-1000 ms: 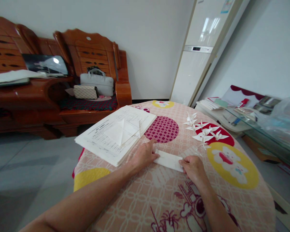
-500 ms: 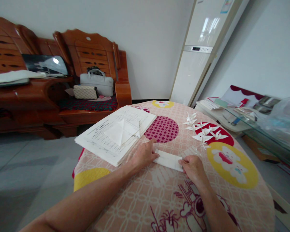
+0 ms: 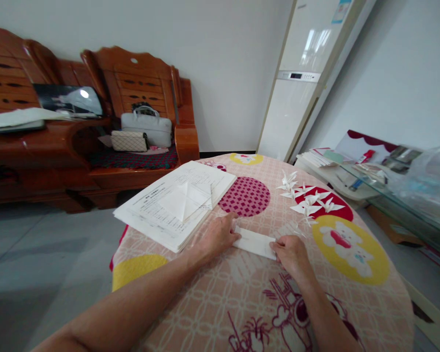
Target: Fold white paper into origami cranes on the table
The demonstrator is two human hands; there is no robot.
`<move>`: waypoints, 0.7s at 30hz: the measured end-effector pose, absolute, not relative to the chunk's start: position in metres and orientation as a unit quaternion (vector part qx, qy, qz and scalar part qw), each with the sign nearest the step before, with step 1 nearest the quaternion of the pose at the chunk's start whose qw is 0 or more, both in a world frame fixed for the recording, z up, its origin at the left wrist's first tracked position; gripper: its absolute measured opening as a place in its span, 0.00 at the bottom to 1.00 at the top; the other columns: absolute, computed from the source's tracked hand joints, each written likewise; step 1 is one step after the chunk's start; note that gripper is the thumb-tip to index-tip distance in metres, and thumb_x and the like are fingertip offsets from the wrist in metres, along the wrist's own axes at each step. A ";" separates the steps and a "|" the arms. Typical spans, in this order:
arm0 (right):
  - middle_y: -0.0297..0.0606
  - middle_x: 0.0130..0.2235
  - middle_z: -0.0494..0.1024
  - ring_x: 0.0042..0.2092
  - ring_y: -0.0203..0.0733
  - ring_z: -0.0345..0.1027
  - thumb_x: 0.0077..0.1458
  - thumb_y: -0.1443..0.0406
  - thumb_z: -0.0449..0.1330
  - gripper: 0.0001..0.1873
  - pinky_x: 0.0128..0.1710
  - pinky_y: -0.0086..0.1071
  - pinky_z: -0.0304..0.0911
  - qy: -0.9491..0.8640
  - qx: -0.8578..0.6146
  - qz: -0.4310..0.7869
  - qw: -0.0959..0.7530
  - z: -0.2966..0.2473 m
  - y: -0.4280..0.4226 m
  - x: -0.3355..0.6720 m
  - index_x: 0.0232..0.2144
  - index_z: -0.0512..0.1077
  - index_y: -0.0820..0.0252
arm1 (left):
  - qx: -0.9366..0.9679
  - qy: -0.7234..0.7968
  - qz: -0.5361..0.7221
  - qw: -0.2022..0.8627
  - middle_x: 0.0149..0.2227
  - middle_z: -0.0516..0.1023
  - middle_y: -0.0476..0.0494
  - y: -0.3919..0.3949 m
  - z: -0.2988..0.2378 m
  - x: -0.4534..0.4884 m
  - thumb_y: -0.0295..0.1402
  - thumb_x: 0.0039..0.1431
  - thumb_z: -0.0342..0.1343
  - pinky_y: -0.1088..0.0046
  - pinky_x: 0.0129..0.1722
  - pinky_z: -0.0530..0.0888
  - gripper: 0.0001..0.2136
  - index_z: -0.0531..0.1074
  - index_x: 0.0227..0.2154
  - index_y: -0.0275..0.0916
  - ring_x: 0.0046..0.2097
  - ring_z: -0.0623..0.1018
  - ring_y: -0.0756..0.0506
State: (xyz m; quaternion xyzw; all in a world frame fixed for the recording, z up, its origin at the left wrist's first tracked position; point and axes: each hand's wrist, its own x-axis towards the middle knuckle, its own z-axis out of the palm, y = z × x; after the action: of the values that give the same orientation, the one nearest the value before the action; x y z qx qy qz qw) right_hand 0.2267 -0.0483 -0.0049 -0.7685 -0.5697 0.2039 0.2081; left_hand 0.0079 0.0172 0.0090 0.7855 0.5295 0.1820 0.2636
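Note:
A narrow folded strip of white paper (image 3: 255, 243) lies low over the tablecloth, stretched between my two hands. My left hand (image 3: 222, 233) is closed on its left end. At the other end, my right hand (image 3: 289, 250) pinches the paper between thumb and curled fingers. Left of them rests a stack of printed sheets (image 3: 157, 210), with a folded white paper piece (image 3: 183, 201) on top. Several white paper cranes (image 3: 311, 200) stand grouped beyond my right hand.
The round table has a patterned pink tablecloth (image 3: 212, 303). To the right is a glass-topped stand (image 3: 385, 195) with papers and a plastic bag (image 3: 430, 171). A wooden chair (image 3: 132, 73) holding bags (image 3: 146, 128) and a tall white air conditioner (image 3: 297, 98) are behind the table.
Both hands keep hold of the folded paper in almost the same place. My right hand has shifted very slightly left; the view has moved a little.

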 end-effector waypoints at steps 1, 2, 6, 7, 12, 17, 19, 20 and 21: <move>0.37 0.16 0.72 0.19 0.36 0.64 0.52 0.62 0.55 0.16 0.20 0.27 0.50 -0.570 -0.769 0.203 0.207 -0.005 -0.048 0.227 0.15 0.69 0.60 | 0.794 0.521 0.183 0.255 0.31 0.77 0.48 0.017 0.008 0.008 0.28 0.51 0.58 0.73 0.35 0.69 0.23 0.66 0.52 0.38 0.35 0.76 0.46; 0.37 0.16 0.72 0.19 0.36 0.64 0.52 0.62 0.55 0.16 0.20 0.28 0.50 -0.569 -0.770 0.202 0.206 -0.005 -0.048 0.226 0.16 0.69 0.60 | 0.805 0.509 0.189 0.241 0.33 0.77 0.46 0.017 0.008 0.008 0.27 0.51 0.58 0.72 0.37 0.69 0.23 0.67 0.52 0.38 0.37 0.76 0.45; 0.37 0.16 0.73 0.19 0.37 0.65 0.51 0.62 0.56 0.14 0.20 0.28 0.51 -0.566 -0.772 0.199 0.209 -0.005 -0.047 0.226 0.17 0.71 0.60 | 0.866 0.396 0.240 0.187 0.46 0.74 0.40 0.020 0.005 0.009 0.21 0.49 0.56 0.67 0.49 0.69 0.21 0.69 0.49 0.36 0.49 0.72 0.42; 0.37 0.16 0.73 0.19 0.37 0.65 0.51 0.62 0.56 0.14 0.21 0.28 0.51 -0.566 -0.772 0.200 0.210 -0.006 -0.047 0.227 0.17 0.71 0.60 | 0.882 0.355 0.244 0.192 0.48 0.73 0.39 0.022 0.004 0.010 0.19 0.49 0.54 0.68 0.50 0.68 0.21 0.70 0.48 0.36 0.51 0.72 0.43; 0.37 0.16 0.73 0.19 0.37 0.65 0.51 0.62 0.56 0.14 0.21 0.28 0.52 -0.565 -0.771 0.202 0.216 -0.004 -0.047 0.227 0.16 0.70 0.59 | 0.933 0.181 0.187 0.249 0.52 0.73 0.38 0.025 0.001 0.008 0.19 0.51 0.53 0.69 0.50 0.70 0.21 0.72 0.48 0.38 0.50 0.74 0.43; 0.36 0.16 0.72 0.18 0.37 0.65 0.51 0.63 0.56 0.14 0.21 0.29 0.52 -0.556 -0.772 0.205 0.229 -0.004 -0.047 0.226 0.16 0.69 0.59 | 0.944 0.121 0.172 0.253 0.56 0.71 0.38 0.028 -0.004 -0.004 0.26 0.59 0.52 0.64 0.55 0.66 0.19 0.70 0.54 0.43 0.56 0.71 0.42; 0.36 0.16 0.72 0.19 0.37 0.65 0.51 0.62 0.56 0.14 0.21 0.29 0.52 -0.555 -0.771 0.210 0.231 -0.005 -0.047 0.227 0.16 0.69 0.58 | 0.947 0.103 0.169 0.253 0.57 0.70 0.38 0.028 -0.005 -0.007 0.27 0.62 0.50 0.64 0.57 0.65 0.19 0.69 0.55 0.44 0.57 0.69 0.42; 0.36 0.16 0.72 0.19 0.37 0.65 0.51 0.62 0.56 0.14 0.21 0.29 0.52 -0.555 -0.771 0.212 0.232 -0.004 -0.048 0.227 0.16 0.69 0.58 | 0.949 0.099 0.165 0.249 0.57 0.70 0.39 0.028 -0.005 -0.007 0.28 0.63 0.49 0.64 0.57 0.65 0.18 0.69 0.55 0.44 0.58 0.69 0.42; 0.36 0.16 0.72 0.20 0.38 0.65 0.51 0.62 0.56 0.14 0.21 0.29 0.52 -0.555 -0.770 0.210 0.234 -0.003 -0.048 0.227 0.16 0.69 0.59 | 0.952 0.098 0.158 0.243 0.57 0.70 0.39 0.028 -0.004 -0.007 0.29 0.64 0.48 0.64 0.58 0.65 0.18 0.69 0.55 0.44 0.58 0.69 0.42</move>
State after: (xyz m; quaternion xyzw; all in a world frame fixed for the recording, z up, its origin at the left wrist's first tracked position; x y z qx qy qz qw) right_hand 0.2274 -0.0482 -0.0031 -0.7704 -0.5547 0.2101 0.2335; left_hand -0.0071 0.0280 -0.0039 0.9520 0.0983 0.1582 0.2430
